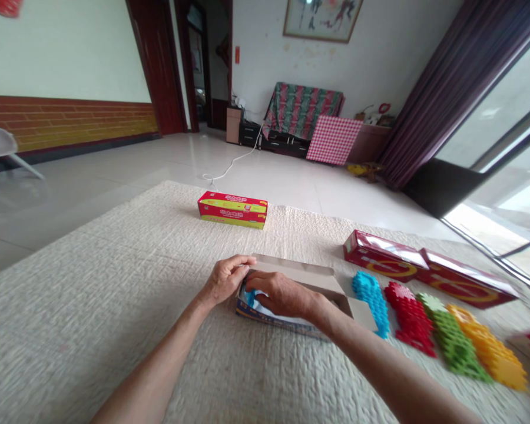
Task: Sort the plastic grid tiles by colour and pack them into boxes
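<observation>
An open cardboard box [307,275] lies on the beige quilted mat in front of me. My left hand [224,280] grips the box's left end with curled fingers. Inside the box, my right hand [281,294] is closed on a blue plastic piece [250,296]. To the right lie four rows of plastic interlocking pieces: blue [371,300], red [410,318], green [453,343] and orange [492,353].
A closed red and yellow box [232,209] sits farther off on the mat [115,306]. Two long red boxes [428,268] lie at the right, behind the pieces. Beyond the mat is tiled floor, a white cable, a covered cabinet and a glass door.
</observation>
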{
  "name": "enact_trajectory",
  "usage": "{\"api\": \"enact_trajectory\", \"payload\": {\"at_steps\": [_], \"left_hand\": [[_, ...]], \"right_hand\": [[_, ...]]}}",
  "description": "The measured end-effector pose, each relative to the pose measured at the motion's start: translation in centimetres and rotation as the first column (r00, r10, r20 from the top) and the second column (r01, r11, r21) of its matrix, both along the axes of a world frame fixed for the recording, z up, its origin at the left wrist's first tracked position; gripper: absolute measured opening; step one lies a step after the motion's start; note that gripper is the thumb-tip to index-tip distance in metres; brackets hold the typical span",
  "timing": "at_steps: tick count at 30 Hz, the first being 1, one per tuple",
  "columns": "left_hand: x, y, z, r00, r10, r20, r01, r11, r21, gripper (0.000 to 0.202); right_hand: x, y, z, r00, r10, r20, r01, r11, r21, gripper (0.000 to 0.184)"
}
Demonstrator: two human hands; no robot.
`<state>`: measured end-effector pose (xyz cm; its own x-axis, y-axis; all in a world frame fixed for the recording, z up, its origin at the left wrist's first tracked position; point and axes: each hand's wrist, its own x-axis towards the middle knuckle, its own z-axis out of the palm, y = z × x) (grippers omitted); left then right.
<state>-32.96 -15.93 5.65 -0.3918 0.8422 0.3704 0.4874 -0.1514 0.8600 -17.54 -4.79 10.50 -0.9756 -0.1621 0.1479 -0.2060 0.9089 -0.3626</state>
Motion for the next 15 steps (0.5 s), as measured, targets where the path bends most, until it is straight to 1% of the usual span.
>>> {"api": "enact_trajectory", "payload": {"at_steps": [5,12,15], "left_hand": [[0.06,-0.01,0.12,1.0,0.008,0.015,-0.008,1.0,0.006,0.025],[0.04,0.04,0.07,1.0,0.006,0.002,-0.006,1.0,0.009,0.026],[0.05,0.01,0.12,1.0,0.008,0.005,-0.008,1.0,0.009,0.026]], "right_hand": [[0.53,0.25,0.81,1.0,-0.01,0.008,0.01,1.0,0.002,0.02],[0.41,0.39,0.03,0.999,-0.019,0.034,0.018,1.0,0.021,0.018],[0.03,0.34,0.05,0.999,-0.012,0.035,0.011,1.0,0.027,0.018]]}}
